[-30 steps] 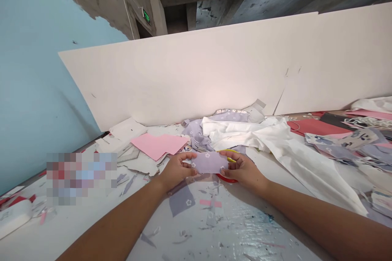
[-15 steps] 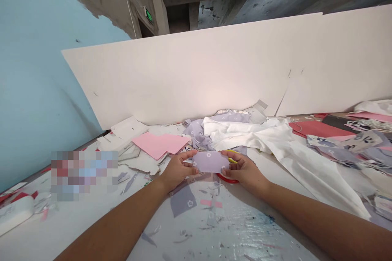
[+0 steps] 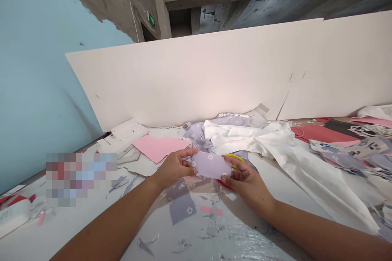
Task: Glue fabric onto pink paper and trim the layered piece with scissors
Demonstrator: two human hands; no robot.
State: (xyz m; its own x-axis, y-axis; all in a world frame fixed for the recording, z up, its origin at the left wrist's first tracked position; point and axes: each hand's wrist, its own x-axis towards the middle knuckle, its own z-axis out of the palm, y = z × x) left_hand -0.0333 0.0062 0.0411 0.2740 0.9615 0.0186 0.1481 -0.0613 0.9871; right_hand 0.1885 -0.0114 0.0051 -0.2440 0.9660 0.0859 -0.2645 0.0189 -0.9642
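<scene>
A small piece of lilac fabric [image 3: 211, 165] with white flower prints is held up flat between my hands. My left hand [image 3: 176, 168] pinches its left end between thumb and fingers. My right hand [image 3: 248, 183] grips its right end. Under the fabric and next to my right hand lies a yellow and red looped object [image 3: 234, 158], mostly hidden, perhaps a tool's handle. A lilac flowered offcut [image 3: 180, 208] lies on the table below my left wrist.
Pink paper [image 3: 159, 149] lies left of my hands. Behind them are crumpled white cloth [image 3: 245, 136] and bunched lilac fabric [image 3: 197, 132]. A red sheet [image 3: 318, 133] and printed fabric pieces [image 3: 343, 155] lie to the right. A tall white board [image 3: 196, 77] stands behind the scrap-strewn table.
My hands have tilted the lilac piece slightly, with my right hand lower and nearer me. The view has shifted a little, and more of the yellow loop shows.
</scene>
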